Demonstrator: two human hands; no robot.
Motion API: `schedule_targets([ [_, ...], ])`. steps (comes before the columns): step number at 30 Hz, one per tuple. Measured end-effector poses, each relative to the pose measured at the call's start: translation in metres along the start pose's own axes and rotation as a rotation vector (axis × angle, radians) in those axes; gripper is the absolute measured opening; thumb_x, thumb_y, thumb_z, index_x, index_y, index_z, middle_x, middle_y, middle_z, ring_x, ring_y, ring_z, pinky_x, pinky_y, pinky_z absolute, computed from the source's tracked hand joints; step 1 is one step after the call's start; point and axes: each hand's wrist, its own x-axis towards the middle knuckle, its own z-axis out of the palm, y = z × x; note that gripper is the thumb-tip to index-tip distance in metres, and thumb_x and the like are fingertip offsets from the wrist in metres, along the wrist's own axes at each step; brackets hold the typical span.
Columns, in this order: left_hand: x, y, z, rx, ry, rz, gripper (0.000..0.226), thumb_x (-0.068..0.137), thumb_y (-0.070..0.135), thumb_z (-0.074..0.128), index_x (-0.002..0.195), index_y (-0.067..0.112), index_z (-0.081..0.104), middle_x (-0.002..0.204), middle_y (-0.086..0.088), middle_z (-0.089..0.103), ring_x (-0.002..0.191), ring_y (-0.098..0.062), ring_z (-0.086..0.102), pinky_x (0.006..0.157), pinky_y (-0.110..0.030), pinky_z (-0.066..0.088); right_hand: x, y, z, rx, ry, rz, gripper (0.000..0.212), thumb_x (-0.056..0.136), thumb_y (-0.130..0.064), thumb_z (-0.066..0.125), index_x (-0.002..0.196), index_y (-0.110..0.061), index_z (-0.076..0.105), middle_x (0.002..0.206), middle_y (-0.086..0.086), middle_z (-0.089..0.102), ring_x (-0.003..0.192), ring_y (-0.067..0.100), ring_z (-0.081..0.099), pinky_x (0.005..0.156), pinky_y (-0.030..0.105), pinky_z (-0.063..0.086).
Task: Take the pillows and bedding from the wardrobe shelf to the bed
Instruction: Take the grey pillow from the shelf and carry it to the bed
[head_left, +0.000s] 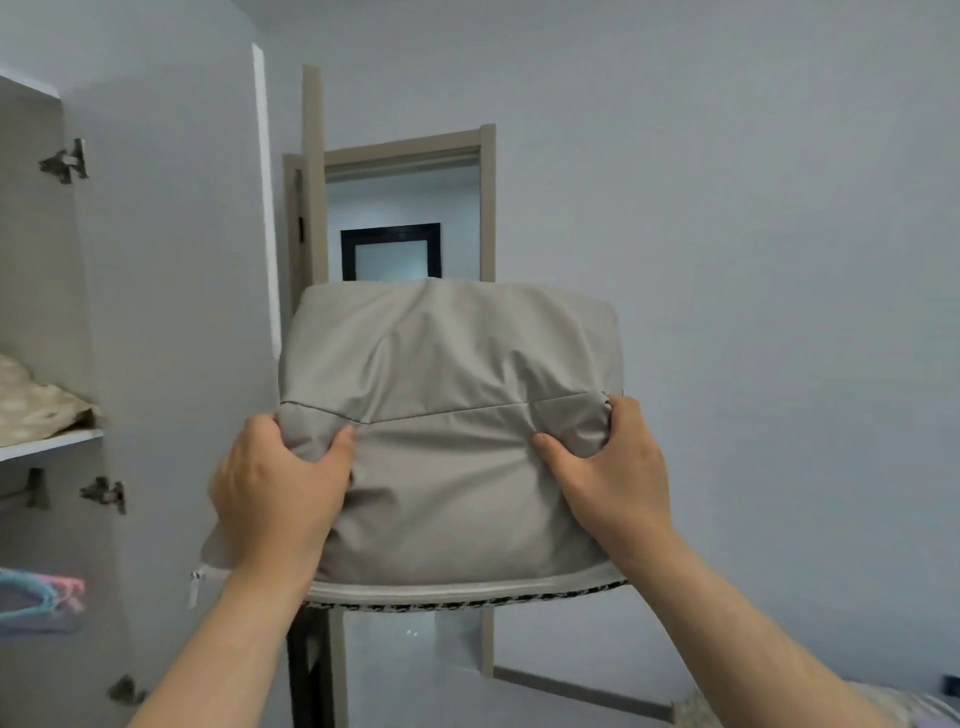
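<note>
In front of the open wardrobe (47, 260), whose door (176, 312) stands swung out at the left, a person holds a large grey pillow (447, 415) up in the air at chest height, clear of every surface and facing a pale wall with a doorway (405, 208) behind it. The pillow is carried flat-on, its broad face toward the camera, probably because a bulky, soft thing is easiest to steer that way once it is off the shelf. A zip runs along its bottom edge, with a patterned layer peeping out just beneath; whether that is a second cover or another item I cannot tell. On the wardrobe shelf (52, 441), at its front edge, a cream patterned piece of bedding (36, 400) lies folded, so by my reading the job is only partly done. Below it, some pastel hangers (41, 597) show. At the bottom right corner of the view a scrap of patterned fabric may be the bed, well apart from the pillow. The left hand (280, 493) is closed on the pillow's left side, thumb pressed into the front and fingers hidden behind. The right hand (608, 478) grips the right side likewise, bunching the cloth under its thumb.
</note>
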Motion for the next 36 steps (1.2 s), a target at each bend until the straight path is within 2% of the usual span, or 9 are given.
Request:
schedule_targets([
  [4,-0.054,0.068,0.059,-0.115,-0.122,0.020,0.050,0.072,0.049,0.074,0.084,0.008,0.048,0.075,-0.004,0.051,0.073,-0.029,0.048,0.068,-0.044,0.045,0.008,0.052,-0.090,-0.118,0.088,0.063,0.046,0.070,-0.047,0.077,0.099,-0.029,0.047,0.094,-0.014,0.058,0.092,0.016,0.059,0.082,0.038,0.049],
  [10,-0.141,0.158,0.139,-0.260,-0.320,0.053,0.049,0.072,0.049,0.074,0.088,0.009,0.050,0.079,-0.003,0.052,0.082,-0.036,0.055,0.074,-0.044,0.044,0.001,0.120,-0.212,-0.285,0.254,0.157,0.047,0.069,-0.049,0.076,0.100,-0.029,0.047,0.096,-0.010,0.060,0.092,0.018,0.059,0.081,0.039,0.049],
  [14,-0.197,0.213,0.183,-0.328,-0.481,0.066,0.050,0.073,0.049,0.073,0.095,0.009,0.053,0.090,-0.014,0.061,0.091,-0.039,0.056,0.079,-0.045,0.045,-0.013,0.159,-0.280,-0.392,0.349,0.235,0.045,0.070,-0.050,0.075,0.097,-0.030,0.045,0.091,-0.013,0.057,0.087,0.018,0.057,0.073,0.033,0.043],
  [20,-0.292,0.290,0.266,-0.447,-0.706,0.130,0.050,0.073,0.050,0.072,0.092,0.008,0.052,0.093,-0.018,0.064,0.092,-0.041,0.057,0.079,-0.045,0.042,-0.030,0.219,-0.371,-0.584,0.483,0.390,0.052,0.070,-0.054,0.073,0.105,-0.025,0.047,0.098,-0.007,0.059,0.096,0.022,0.059,0.075,0.033,0.043],
  [22,-0.322,0.313,0.298,-0.499,-0.789,0.148,0.050,0.073,0.052,0.070,0.089,0.010,0.050,0.091,-0.016,0.064,0.091,-0.040,0.058,0.080,-0.046,0.044,-0.031,0.239,-0.395,-0.650,0.534,0.445,0.053,0.069,-0.055,0.072,0.106,-0.025,0.047,0.098,-0.008,0.058,0.097,0.022,0.060,0.075,0.033,0.043],
  [26,-0.374,0.356,0.357,-0.578,-0.915,0.193,0.050,0.072,0.054,0.070,0.088,0.010,0.049,0.090,-0.016,0.064,0.091,-0.040,0.058,0.079,-0.046,0.045,-0.033,0.279,-0.427,-0.765,0.640,0.534,0.058,0.070,-0.055,0.072,0.112,-0.023,0.047,0.111,0.000,0.063,0.104,0.026,0.060,0.079,0.035,0.045],
  [31,-0.434,0.406,0.435,-0.675,-1.080,0.292,0.050,0.072,0.053,0.070,0.086,0.010,0.049,0.089,-0.017,0.065,0.089,-0.040,0.059,0.078,-0.046,0.044,-0.028,0.331,-0.450,-0.877,0.804,0.651,0.069,0.071,-0.053,0.072,0.126,-0.020,0.045,0.120,0.001,0.062,0.110,0.026,0.059,0.084,0.034,0.044],
  [36,-0.500,0.446,0.485,-0.773,-1.258,0.363,0.050,0.072,0.053,0.070,0.084,0.010,0.048,0.086,-0.015,0.063,0.086,-0.040,0.058,0.076,-0.045,0.042,-0.036,0.371,-0.472,-0.965,0.944,0.765,0.064,0.069,-0.057,0.071,0.118,-0.024,0.048,0.115,-0.002,0.062,0.106,0.022,0.060,0.086,0.034,0.048],
])
